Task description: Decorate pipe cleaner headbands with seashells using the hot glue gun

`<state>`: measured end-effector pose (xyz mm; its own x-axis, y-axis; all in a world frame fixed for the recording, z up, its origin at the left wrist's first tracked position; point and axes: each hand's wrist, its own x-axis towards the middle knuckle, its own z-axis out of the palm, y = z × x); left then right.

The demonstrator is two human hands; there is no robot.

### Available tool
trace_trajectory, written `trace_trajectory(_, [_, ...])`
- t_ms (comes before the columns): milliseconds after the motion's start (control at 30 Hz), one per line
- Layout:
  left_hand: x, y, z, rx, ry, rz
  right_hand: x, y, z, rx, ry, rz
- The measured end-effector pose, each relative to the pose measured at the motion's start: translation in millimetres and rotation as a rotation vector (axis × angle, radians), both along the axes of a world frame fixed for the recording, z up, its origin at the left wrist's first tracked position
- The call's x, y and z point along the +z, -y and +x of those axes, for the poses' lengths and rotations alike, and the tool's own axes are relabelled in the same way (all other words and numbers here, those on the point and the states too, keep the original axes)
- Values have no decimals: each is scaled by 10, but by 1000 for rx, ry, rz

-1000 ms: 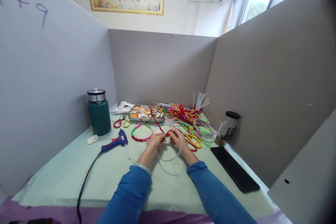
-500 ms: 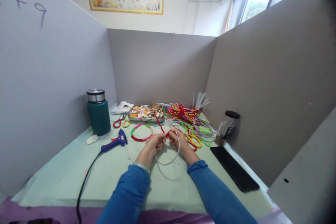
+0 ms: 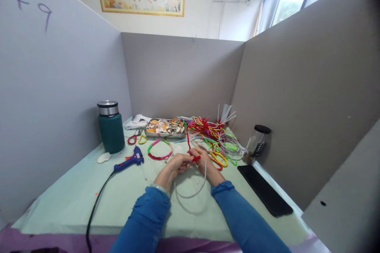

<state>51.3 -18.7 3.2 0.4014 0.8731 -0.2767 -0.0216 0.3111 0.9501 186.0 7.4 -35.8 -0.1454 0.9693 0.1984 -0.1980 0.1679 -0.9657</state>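
Note:
A white ring of cord or thin tube point(image 3: 191, 196) hangs in a loop below my hands. My left hand point(image 3: 179, 163) is closed on it near a short section wrapped in red. My right hand point(image 3: 203, 159) pinches the red pipe cleaner point(image 3: 188, 136), whose free end sticks up away from me. Fingers hide part of the wrapped section. Just beyond my left hand lies a finished-looking ring point(image 3: 149, 152) wrapped in red, green and pink. Yellow-and-red-handled scissors point(image 3: 221, 159) lie beside my right hand.
A blue glue gun point(image 3: 130, 159) with a black cord, a white spoon-shaped piece point(image 3: 103, 157) and a green bottle point(image 3: 111, 132) stand left. Behind are a metal tray point(image 3: 164, 136) of shells and a heap of pipe cleaners point(image 3: 206, 128). A black slab point(image 3: 264, 191) and a clear jar point(image 3: 258, 144) are right.
Both hands have shifted slightly right. The red pipe cleaner's free end has swung from leaning left to nearly upright, and more of the red wrapping shows between my hands.

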Motion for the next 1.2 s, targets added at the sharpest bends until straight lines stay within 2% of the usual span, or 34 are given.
trace_trajectory(100, [-20,-13,-4,-62,9,11,16,13,5,13,-33,-9])
trace_trajectory(233, [-6,3,-15,-44,71,60,43,31,2,-3,-93,-17])
trace_trajectory(367, [42,18,-20,33,182,50,78,57,-2,-42,-116,-24])
trace_trajectory(600, [69,-43,-38,128,402,-157,90,75,3,-24,-149,2])
trace_trajectory(733, [62,-61,-40,200,440,-213,75,80,17,-23,-129,48])
trace_trajectory(1033, [51,-80,-62,258,543,-215,93,90,14,-65,-31,58])
trace_trajectory(1200, [39,-106,-48,303,519,-166,76,77,14,-53,4,80])
